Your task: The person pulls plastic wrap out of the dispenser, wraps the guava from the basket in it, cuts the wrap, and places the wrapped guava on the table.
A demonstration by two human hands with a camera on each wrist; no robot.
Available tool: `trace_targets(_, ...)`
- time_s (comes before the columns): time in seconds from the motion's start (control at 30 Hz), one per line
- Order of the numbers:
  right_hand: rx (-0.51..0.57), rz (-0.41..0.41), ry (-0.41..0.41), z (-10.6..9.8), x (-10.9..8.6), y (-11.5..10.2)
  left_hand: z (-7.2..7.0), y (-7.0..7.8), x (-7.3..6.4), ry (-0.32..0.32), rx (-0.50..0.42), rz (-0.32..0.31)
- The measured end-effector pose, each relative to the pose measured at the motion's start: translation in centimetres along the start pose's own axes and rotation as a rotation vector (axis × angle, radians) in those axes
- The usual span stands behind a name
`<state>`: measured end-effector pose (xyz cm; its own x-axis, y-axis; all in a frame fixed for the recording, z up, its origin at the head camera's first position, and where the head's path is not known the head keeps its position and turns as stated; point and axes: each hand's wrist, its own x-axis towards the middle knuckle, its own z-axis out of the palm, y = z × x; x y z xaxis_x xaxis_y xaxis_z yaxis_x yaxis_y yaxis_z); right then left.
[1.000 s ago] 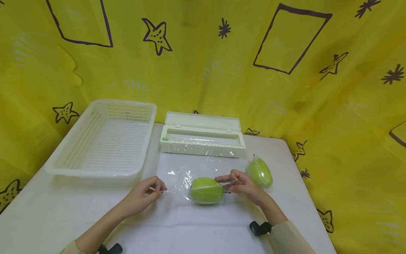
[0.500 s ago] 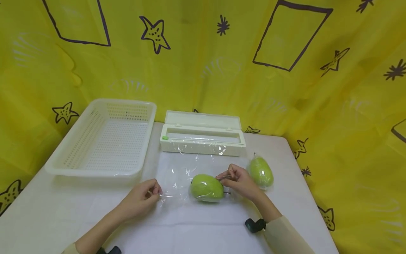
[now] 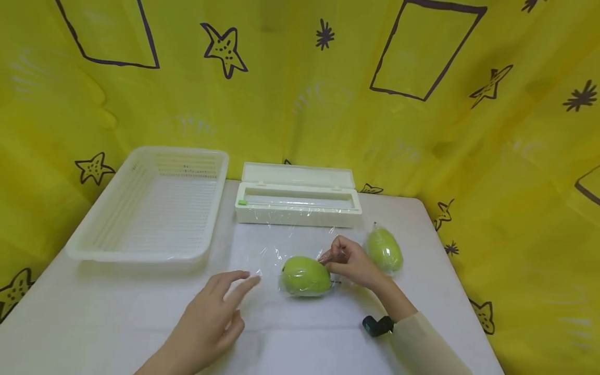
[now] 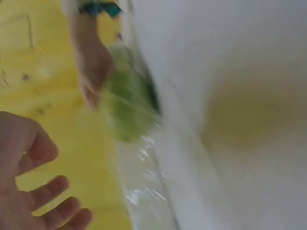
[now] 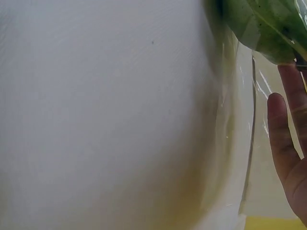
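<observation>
A green pear (image 3: 305,277) lies on its side on the white table, with clear cling film (image 3: 264,256) over and around it. My right hand (image 3: 350,263) pinches gathered film at the pear's stem end. Left of the pear, my left hand (image 3: 208,315) has its fingers spread and holds nothing, its fingertips by the film's loose left part. The left wrist view is blurred, showing that hand (image 4: 33,177) apart from the pear (image 4: 128,103). In the right wrist view, the pear's underside (image 5: 261,26) hangs over the right thumb (image 5: 279,132).
Behind the pear stands a white cling film dispenser (image 3: 298,216), lid up, with a roll inside and a green slider. A second pear (image 3: 384,251), wrapped in film, lies right of my right hand. A white plastic basket (image 3: 145,255) sits at the left, against a yellow curtain (image 3: 272,104).
My left hand has let go of the film's left end and spread its fingers. My right hand has drawn film in against the pear's stem end and keeps its pinch.
</observation>
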<state>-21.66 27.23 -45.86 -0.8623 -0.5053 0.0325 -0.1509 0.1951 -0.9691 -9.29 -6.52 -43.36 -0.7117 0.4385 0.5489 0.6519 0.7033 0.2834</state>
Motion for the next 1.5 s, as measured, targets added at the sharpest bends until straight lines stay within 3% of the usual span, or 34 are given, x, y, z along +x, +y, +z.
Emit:
trace_targets(0.1,-0.046,-0.007,0.000,-0.3,0.0,-0.4,0.9,2.7,2.0,0.003,-0.046,0.113)
trace_targets(0.2,-0.082,-0.004,-0.004,-0.3,0.1,-0.6,3.0,4.6,4.1,-0.153,0.026,0.150)
trace_targets(0.33,-0.079,0.008,-0.028,0.2,0.3,-0.5,5.6,5.5,5.8,-0.395,0.247,0.104)
trace_targets(0.43,-0.076,0.017,-0.037,0.6,0.3,-0.3,6.2,5.4,6.2,-0.482,0.328,0.031)
trace_targets(0.53,-0.063,0.015,-0.047,0.8,0.1,-0.3,6.5,5.0,6.4,-0.474,0.340,-0.006)
trace_targets(0.63,-0.049,0.017,-0.051,0.5,0.0,-0.2,6.7,4.7,6.4,-0.412,0.371,0.030)
trace_targets(0.7,-0.068,0.003,-0.006,0.2,-0.1,-0.2,6.9,4.4,6.3,-0.360,0.391,0.056)
trace_targets(0.77,-0.146,-0.028,0.105,0.1,-0.4,-0.4,6.9,4.2,6.2,-0.309,0.405,0.078)
trace_targets(0.83,-0.281,-0.102,0.278,0.5,-1.1,-0.8,7.0,4.0,6.1,-0.279,0.394,0.088)
trace_targets(0.93,-0.530,-0.329,0.540,2.1,-2.9,-1.9,7.0,3.9,6.1,-0.272,0.367,0.095)
trace_targets(1.0,-0.655,-0.479,0.622,3.7,-4.3,-2.6,6.9,3.8,6.2,-0.272,0.352,0.100)
trace_targets(1.07,-0.725,-0.544,0.573,5.2,-5.4,-2.9,6.9,3.7,6.2,-0.274,0.349,0.100)
trace_targets(1.1,-0.731,-0.532,0.517,5.8,-5.8,-2.9,6.8,3.6,6.2,-0.275,0.349,0.098)
trace_targets(1.23,-0.752,-0.290,0.313,7.4,-6.0,-2.7,6.7,3.5,6.2,-0.275,0.354,0.092)
trace_targets(1.33,-0.769,-0.191,0.289,7.5,-5.3,-2.5,6.7,3.6,6.1,-0.268,0.362,0.108)
trace_targets(1.5,-0.820,-0.144,0.270,7.5,-4.1,-2.3,7.0,3.8,6.0,-0.232,0.384,0.142)
